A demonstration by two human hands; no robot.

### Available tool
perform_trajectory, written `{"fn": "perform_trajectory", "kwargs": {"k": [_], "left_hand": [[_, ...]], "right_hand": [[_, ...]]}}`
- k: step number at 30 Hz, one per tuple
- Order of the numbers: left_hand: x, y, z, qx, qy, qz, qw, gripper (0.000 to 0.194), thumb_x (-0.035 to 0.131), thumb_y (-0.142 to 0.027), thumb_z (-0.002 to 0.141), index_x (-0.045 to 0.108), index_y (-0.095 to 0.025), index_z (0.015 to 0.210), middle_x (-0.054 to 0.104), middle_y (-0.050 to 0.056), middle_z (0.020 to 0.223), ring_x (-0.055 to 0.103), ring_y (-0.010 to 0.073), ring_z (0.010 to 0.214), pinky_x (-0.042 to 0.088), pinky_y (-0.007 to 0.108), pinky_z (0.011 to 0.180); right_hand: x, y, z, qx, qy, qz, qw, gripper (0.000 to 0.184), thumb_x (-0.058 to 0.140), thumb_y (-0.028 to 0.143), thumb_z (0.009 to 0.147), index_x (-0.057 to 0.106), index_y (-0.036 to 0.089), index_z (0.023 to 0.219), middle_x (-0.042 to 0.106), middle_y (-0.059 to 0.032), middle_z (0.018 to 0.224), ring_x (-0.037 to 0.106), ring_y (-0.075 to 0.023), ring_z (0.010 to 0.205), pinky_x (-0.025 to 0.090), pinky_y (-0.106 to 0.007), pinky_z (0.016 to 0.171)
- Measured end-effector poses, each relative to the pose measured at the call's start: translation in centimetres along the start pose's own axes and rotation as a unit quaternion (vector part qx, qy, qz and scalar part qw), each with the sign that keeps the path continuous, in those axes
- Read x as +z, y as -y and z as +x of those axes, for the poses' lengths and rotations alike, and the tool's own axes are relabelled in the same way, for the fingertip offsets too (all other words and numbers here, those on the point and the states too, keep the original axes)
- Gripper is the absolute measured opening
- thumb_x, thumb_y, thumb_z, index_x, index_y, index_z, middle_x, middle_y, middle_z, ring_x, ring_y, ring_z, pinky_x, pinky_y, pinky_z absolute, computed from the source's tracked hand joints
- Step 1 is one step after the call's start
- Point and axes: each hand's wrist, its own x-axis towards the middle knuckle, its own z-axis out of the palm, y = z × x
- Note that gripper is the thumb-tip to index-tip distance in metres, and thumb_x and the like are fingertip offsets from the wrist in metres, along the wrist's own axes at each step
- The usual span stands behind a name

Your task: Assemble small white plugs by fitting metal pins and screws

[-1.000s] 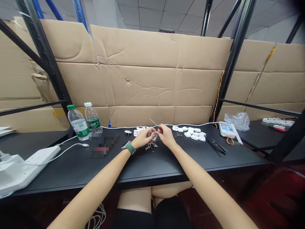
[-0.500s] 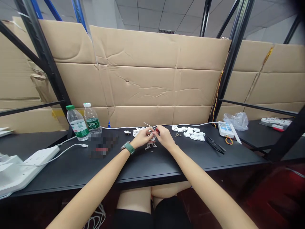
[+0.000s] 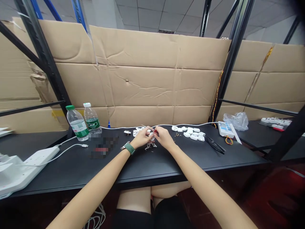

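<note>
Both my hands meet over the middle of the black table (image 3: 143,165). My left hand (image 3: 141,138), with a green watch on its wrist, is closed round a small white plug part (image 3: 151,137). My right hand (image 3: 162,137) grips a small red-handled screwdriver (image 3: 152,129), whose thin shaft points up and to the left over the left hand. A small heap of metal pins and screws (image 3: 150,146) lies on the table just below the two hands.
Several white plug shells (image 3: 192,133) lie to the right, with black tweezers (image 3: 214,145) and a white packet (image 3: 226,128) beyond. More white parts (image 3: 137,130) sit behind my hands. Two water bottles (image 3: 83,121) and a white power strip (image 3: 28,160) stand left. Cardboard walls the back.
The screwdriver shaft has tilted lower and further left over my left hand. Both hands have shifted slightly left and stay together.
</note>
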Motion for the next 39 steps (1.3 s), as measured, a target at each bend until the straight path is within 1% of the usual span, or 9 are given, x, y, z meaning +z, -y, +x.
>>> {"fn": "perform_trajectory", "kwargs": {"k": [2, 5, 9, 15, 22, 26, 32, 35, 39], "left_hand": [[0.00, 0.13, 0.03, 0.008, 0.005, 0.004, 1.000, 0.044, 0.072, -0.045, 0.086, 0.054, -0.021, 0.118, 0.077, 0.008, 0.105, 0.078, 0.0224, 0.079, 0.067, 0.039, 0.071], [-0.06, 0.22, 0.06, 0.021, 0.010, 0.025, 0.999, 0.041, 0.072, -0.043, 0.085, 0.057, -0.021, 0.115, 0.077, 0.009, 0.105, 0.078, 0.0240, 0.081, 0.067, 0.041, 0.073], [-0.19, 0.02, -0.04, 0.036, 0.021, 0.039, 0.998, 0.039, 0.071, -0.042, 0.085, 0.058, -0.020, 0.115, 0.077, 0.009, 0.105, 0.079, 0.0249, 0.082, 0.067, 0.040, 0.073], [-0.26, 0.13, -0.05, 0.034, 0.028, 0.052, 0.998, 0.045, 0.070, -0.041, 0.086, 0.056, -0.021, 0.123, 0.077, 0.011, 0.113, 0.079, 0.0256, 0.081, 0.067, 0.039, 0.071], [-0.21, 0.35, 0.03, 0.045, 0.033, 0.069, 0.996, 0.046, 0.068, -0.041, 0.085, 0.058, -0.021, 0.125, 0.077, 0.010, 0.109, 0.078, 0.0249, 0.078, 0.066, 0.039, 0.069], [-0.15, 0.22, 0.03, 0.047, 0.038, 0.068, 0.996, 0.039, 0.068, -0.040, 0.086, 0.061, -0.021, 0.120, 0.076, 0.009, 0.110, 0.078, 0.0234, 0.079, 0.066, 0.039, 0.070], [-0.01, 0.05, 0.00, 0.039, 0.042, 0.044, 0.997, 0.036, 0.070, -0.038, 0.085, 0.062, -0.019, 0.114, 0.074, 0.011, 0.113, 0.078, 0.0251, 0.085, 0.067, 0.043, 0.074], [0.09, -0.07, -0.05, 0.031, 0.041, 0.024, 0.998, 0.036, 0.071, -0.038, 0.085, 0.060, -0.020, 0.113, 0.074, 0.011, 0.113, 0.078, 0.0252, 0.086, 0.067, 0.046, 0.076], [0.24, -0.09, -0.02, 0.003, 0.032, -0.018, 0.999, 0.041, 0.074, -0.042, 0.083, 0.058, -0.020, 0.114, 0.075, 0.010, 0.110, 0.078, 0.0254, 0.086, 0.067, 0.046, 0.078]], "right_hand": [[-0.05, 0.01, 0.04, -0.002, -0.003, 0.013, 1.000, 0.016, 0.054, 0.012, 0.093, 0.047, 0.022, 0.083, 0.059, -0.0024, 0.084, 0.054, -0.0190, 0.077, 0.040, -0.028, 0.070], [-0.19, 0.07, 0.09, 0.007, -0.004, 0.011, 1.000, 0.015, 0.056, 0.013, 0.094, 0.048, 0.022, 0.085, 0.060, -0.0027, 0.084, 0.055, -0.0197, 0.078, 0.040, -0.028, 0.071], [-0.36, 0.09, 0.07, 0.014, -0.003, -0.018, 1.000, 0.014, 0.058, 0.015, 0.095, 0.049, 0.022, 0.086, 0.061, -0.0035, 0.085, 0.055, -0.0210, 0.079, 0.040, -0.030, 0.071], [-0.49, 0.21, 0.06, -0.002, 0.009, -0.069, 0.998, 0.014, 0.060, 0.017, 0.096, 0.051, 0.021, 0.086, 0.061, -0.0048, 0.085, 0.054, -0.0222, 0.081, 0.038, -0.031, 0.072], [-0.82, 0.75, 0.16, -0.006, 0.024, -0.117, 0.993, 0.014, 0.060, 0.020, 0.099, 0.054, 0.021, 0.086, 0.062, -0.0054, 0.083, 0.053, -0.0224, 0.079, 0.034, -0.032, 0.070], [-0.93, 0.78, 0.17, -0.007, 0.029, -0.134, 0.991, 0.015, 0.060, 0.022, 0.100, 0.055, 0.020, 0.086, 0.062, -0.0054, 0.082, 0.054, -0.0224, 0.079, 0.033, -0.032, 0.070], [-0.85, 0.77, 0.14, 0.006, 0.023, -0.120, 0.992, 0.015, 0.062, 0.023, 0.099, 0.055, 0.020, 0.086, 0.063, -0.0058, 0.082, 0.055, -0.0230, 0.080, 0.033, -0.032, 0.071], [-0.71, 0.65, 0.16, 0.007, 0.011, -0.098, 0.995, 0.014, 0.062, 0.022, 0.099, 0.055, 0.020, 0.087, 0.064, -0.0065, 0.087, 0.056, -0.0232, 0.082, 0.034, -0.032, 0.072], [-0.58, 0.45, 0.14, 0.004, 0.002, -0.064, 0.998, 0.015, 0.061, 0.020, 0.099, 0.053, 0.021, 0.086, 0.064, -0.0054, 0.088, 0.056, -0.0215, 0.081, 0.036, -0.031, 0.073]]}}
